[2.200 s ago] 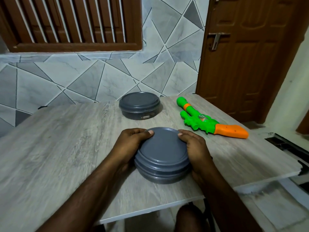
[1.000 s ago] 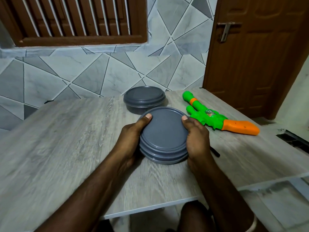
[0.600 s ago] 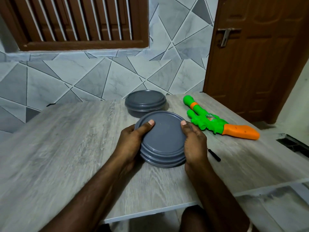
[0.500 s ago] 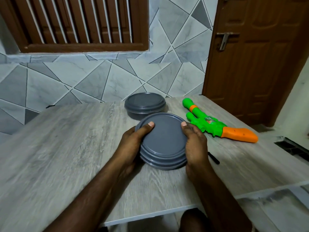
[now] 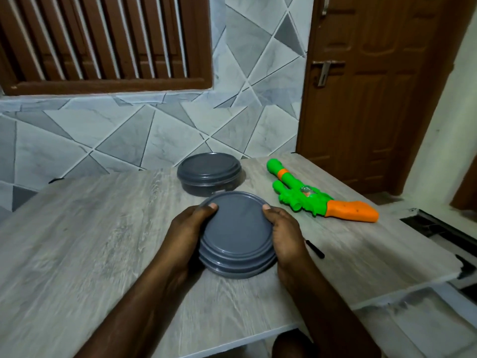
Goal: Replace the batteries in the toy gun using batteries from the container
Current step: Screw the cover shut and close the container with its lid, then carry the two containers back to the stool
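Since left hand (image 5: 189,228) and right hand (image 5: 284,235) grip the round grey plastic container (image 5: 236,233) mid-frame, lid on, I judge it early: green-and-orange plastic toy gun (image 5: 307,200) lies untouched, right of centre.

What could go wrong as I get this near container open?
Both the left hand and right hand grip the near container by its rim; if the lid pops suddenly, whatever is inside, unseen here, could spill onto the table.
The far container sits close behind and could get knocked.
The slim black tool beside the right wrist could be swept toward the table edge.
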`<state>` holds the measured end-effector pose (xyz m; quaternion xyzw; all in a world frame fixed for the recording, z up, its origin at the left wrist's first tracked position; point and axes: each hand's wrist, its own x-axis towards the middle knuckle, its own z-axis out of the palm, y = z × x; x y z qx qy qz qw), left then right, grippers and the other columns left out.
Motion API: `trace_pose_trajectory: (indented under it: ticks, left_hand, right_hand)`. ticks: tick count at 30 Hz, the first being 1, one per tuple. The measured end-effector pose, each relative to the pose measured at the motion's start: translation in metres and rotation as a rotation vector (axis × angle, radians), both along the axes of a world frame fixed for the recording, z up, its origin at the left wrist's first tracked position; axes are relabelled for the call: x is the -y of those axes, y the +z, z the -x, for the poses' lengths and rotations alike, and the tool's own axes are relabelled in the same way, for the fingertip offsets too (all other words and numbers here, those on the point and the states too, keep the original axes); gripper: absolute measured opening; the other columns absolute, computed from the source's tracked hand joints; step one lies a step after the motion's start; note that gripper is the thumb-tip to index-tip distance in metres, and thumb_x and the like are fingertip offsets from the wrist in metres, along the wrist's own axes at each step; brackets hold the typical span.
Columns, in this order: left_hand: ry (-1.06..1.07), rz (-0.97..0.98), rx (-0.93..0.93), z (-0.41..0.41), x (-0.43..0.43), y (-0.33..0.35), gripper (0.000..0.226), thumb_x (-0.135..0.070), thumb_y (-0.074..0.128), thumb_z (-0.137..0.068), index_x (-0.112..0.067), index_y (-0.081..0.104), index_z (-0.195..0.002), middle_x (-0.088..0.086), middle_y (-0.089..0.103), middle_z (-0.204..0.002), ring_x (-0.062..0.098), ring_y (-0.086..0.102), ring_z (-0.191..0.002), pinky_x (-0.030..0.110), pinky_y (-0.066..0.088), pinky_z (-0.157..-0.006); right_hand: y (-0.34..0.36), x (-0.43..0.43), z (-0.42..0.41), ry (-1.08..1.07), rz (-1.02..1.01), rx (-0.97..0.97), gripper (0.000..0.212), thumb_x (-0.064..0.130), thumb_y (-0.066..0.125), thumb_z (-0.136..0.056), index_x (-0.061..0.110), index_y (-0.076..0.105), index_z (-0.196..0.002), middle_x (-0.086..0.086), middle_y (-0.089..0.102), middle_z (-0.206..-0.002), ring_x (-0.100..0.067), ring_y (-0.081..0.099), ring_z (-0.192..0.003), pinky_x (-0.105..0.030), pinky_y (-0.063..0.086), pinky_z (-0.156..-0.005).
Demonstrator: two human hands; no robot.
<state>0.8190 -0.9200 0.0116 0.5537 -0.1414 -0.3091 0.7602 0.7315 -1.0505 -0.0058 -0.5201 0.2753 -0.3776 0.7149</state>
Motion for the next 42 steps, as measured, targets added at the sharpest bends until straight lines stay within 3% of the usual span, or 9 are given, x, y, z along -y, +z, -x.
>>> trace_pose_trajectory:
  ticks: [4, 7, 10, 15, 20, 24, 28, 38, 42]
  left_hand:
    - [0.074, -0.036, 0.069, -0.003, 0.002, -0.005, 0.025, -0.019, 0.062, -0.097, -0.007, 0.069, -0.117, 0.018, 0.076, -0.107, 0.037, 0.073, -0.102, 0.05, 0.056, -0.094]
    - [0.07, -0.073, 0.088, -0.007, 0.003, -0.008, 0.026, -0.017, 0.064, -0.095, -0.007, 0.068, -0.119, 0.02, 0.074, -0.111, 0.039, 0.073, -0.101, 0.051, 0.055, -0.095]
    - [0.071, -0.137, 0.128, -0.01, 0.003, -0.007, 0.037, -0.015, 0.067, -0.094, -0.014, 0.061, -0.131, 0.017, 0.07, -0.118, 0.036, 0.07, -0.103, 0.045, 0.056, -0.088]
    - [0.063, -0.138, 0.137, -0.006, 0.004, -0.003, 0.036, -0.015, 0.066, -0.095, -0.011, 0.061, -0.13, 0.017, 0.073, -0.113, 0.037, 0.071, -0.102, 0.049, 0.056, -0.093]
    - [0.192, -0.063, 0.232, 0.006, 0.002, 0.01, 0.034, -0.019, 0.063, -0.098, -0.013, 0.061, -0.132, 0.006, 0.065, -0.127, 0.02, 0.061, -0.107, 0.018, 0.048, -0.069]
    - [0.276, -0.065, 0.466, 0.005, 0.0, 0.015, 0.024, -0.02, 0.058, -0.101, -0.021, 0.063, -0.125, -0.005, 0.061, -0.117, 0.005, 0.057, -0.099, 0.002, 0.038, -0.066]
    - [0.32, -0.135, 0.599, -0.009, 0.0, 0.011, 0.021, -0.029, 0.063, -0.098, -0.028, 0.066, -0.119, -0.004, 0.065, -0.117, 0.017, 0.057, -0.115, 0.031, 0.04, -0.096]
    - [0.346, -0.114, 0.51, -0.015, -0.004, 0.006, 0.018, -0.026, 0.063, -0.098, -0.022, 0.07, -0.113, -0.002, 0.07, -0.114, 0.018, 0.062, -0.113, 0.034, 0.043, -0.097]
    - [0.353, -0.093, 0.415, -0.014, -0.001, 0.006, 0.018, -0.025, 0.063, -0.098, -0.019, 0.07, -0.114, 0.001, 0.07, -0.116, 0.02, 0.062, -0.114, 0.028, 0.046, -0.089]
  right_hand:
    - [0.001, -0.005, 0.0, 0.004, 0.007, -0.054, 0.017, 0.013, 0.057, -0.098, 0.016, 0.066, -0.084, -0.014, 0.074, -0.096, -0.021, 0.066, -0.084, -0.033, 0.054, -0.079]
    - [0.001, -0.008, 0.003, 0.005, 0.011, -0.075, 0.019, 0.01, 0.056, -0.098, 0.017, 0.064, -0.083, 0.003, 0.068, -0.08, -0.01, 0.062, -0.077, -0.031, 0.053, -0.078]
    - [0.0, -0.009, 0.004, 0.004, 0.041, -0.129, 0.024, 0.016, 0.06, -0.097, 0.016, 0.064, -0.12, 0.004, 0.067, -0.11, -0.009, 0.062, -0.1, -0.028, 0.049, -0.097]
    - [0.0, -0.007, 0.01, 0.049, 0.059, -0.156, 0.016, 0.017, 0.062, -0.095, 0.021, 0.063, -0.111, 0.005, 0.068, -0.107, -0.006, 0.062, -0.094, -0.023, 0.049, -0.091]
    - [0.004, 0.007, 0.024, -0.107, 0.275, -0.24, 0.048, 0.037, 0.066, -0.086, 0.017, 0.063, -0.13, -0.002, 0.063, -0.132, -0.019, 0.059, -0.121, -0.043, 0.044, -0.109]
    - [-0.001, 0.038, 0.057, -0.313, 0.804, -0.706, 0.044, 0.038, 0.063, -0.086, 0.015, 0.066, -0.124, -0.01, 0.06, -0.122, -0.029, 0.054, -0.117, -0.045, 0.044, -0.101]
    - [-0.012, 0.052, 0.075, -0.158, 0.893, -1.093, 0.04, 0.04, 0.062, -0.093, 0.018, 0.061, -0.126, -0.01, 0.051, -0.129, -0.028, 0.046, -0.122, -0.037, 0.043, -0.1]
    - [-0.016, 0.058, 0.07, -0.28, 0.945, -0.812, 0.017, 0.018, 0.043, -0.099, 0.007, 0.056, -0.101, -0.013, 0.064, -0.09, -0.029, 0.062, -0.087, -0.031, 0.032, -0.068]
    - [-0.013, 0.061, 0.054, -0.171, 0.636, -0.538, 0.016, 0.025, 0.049, -0.085, 0.03, 0.046, -0.1, -0.012, 0.062, -0.084, -0.039, 0.064, -0.078, -0.056, 0.053, -0.07]
